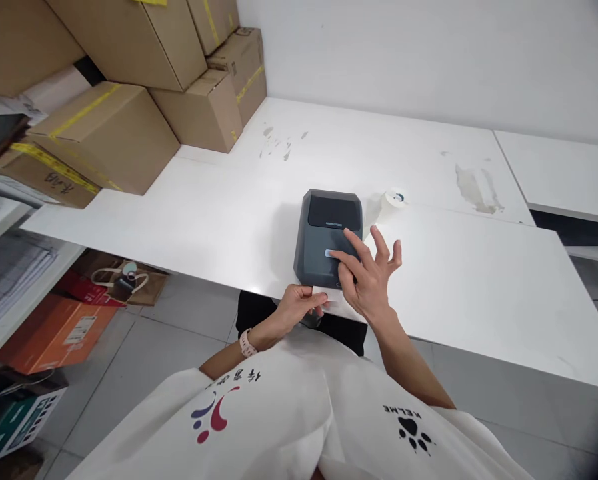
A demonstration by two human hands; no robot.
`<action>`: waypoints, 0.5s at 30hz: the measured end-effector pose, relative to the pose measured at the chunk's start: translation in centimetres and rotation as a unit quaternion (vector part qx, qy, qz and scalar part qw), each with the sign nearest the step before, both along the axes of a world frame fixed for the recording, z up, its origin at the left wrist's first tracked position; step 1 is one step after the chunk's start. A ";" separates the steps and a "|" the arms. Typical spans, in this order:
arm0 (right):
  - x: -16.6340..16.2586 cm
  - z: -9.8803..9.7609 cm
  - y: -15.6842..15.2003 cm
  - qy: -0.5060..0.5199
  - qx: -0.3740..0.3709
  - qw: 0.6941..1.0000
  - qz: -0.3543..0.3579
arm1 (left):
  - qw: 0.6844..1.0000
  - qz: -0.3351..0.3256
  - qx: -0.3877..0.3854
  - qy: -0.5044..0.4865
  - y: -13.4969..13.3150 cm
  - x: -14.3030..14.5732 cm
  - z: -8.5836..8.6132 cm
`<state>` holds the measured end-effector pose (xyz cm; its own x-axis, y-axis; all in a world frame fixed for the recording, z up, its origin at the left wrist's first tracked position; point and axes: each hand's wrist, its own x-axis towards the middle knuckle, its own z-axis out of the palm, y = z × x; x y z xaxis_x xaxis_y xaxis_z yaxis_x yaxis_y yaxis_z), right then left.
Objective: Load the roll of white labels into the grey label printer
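Observation:
A dark grey label printer [316,243] lies on the white table near its front edge. White label paper [335,299] comes out of its front end, and my left hand [299,307] pinches that paper between thumb and fingers. Over the printer's right side is my right hand [371,277], its index finger touching the small pale button and its other fingers spread apart. It holds nothing. Just behind the printer's right side stands a small white paper roll [393,199], with a strip running toward the printer.
Several cardboard boxes [113,133] are stacked at the back left of the white table [219,220]. A white wall [403,60] rises behind. Below left, an orange box [53,330] and a paper bag [151,290] sit on the tiled floor.

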<state>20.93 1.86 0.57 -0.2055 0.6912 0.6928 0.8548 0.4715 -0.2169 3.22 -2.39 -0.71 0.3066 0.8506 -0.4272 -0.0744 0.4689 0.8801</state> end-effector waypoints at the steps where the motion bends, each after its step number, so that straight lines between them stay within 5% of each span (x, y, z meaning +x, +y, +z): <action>1: 0.0 0.1 -0.1 -0.012 0.007 1.000 -0.001 | 1.000 -0.011 0.003 0.000 0.1 -0.2 0.1; 5: 0.0 0.5 -0.6 -0.010 -0.053 0.999 0.000 | 0.998 -0.060 0.028 0.018 0.1 -1.8 0.5; 11: 0.4 -0.3 -1.9 0.124 -0.144 0.980 0.057 | 0.954 0.227 0.150 0.129 1.3 -4.8 1.0; 15: 0.7 0.8 -1.0 0.153 -0.082 0.982 0.077 | 0.938 0.266 0.187 0.124 3.7 -5.0 1.5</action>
<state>21.67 0.89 1.41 -0.1158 0.7752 0.6210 0.6598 0.5274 -0.5352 -1.79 1.31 0.78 -0.2725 0.9595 -0.0716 0.0183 0.0796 0.9967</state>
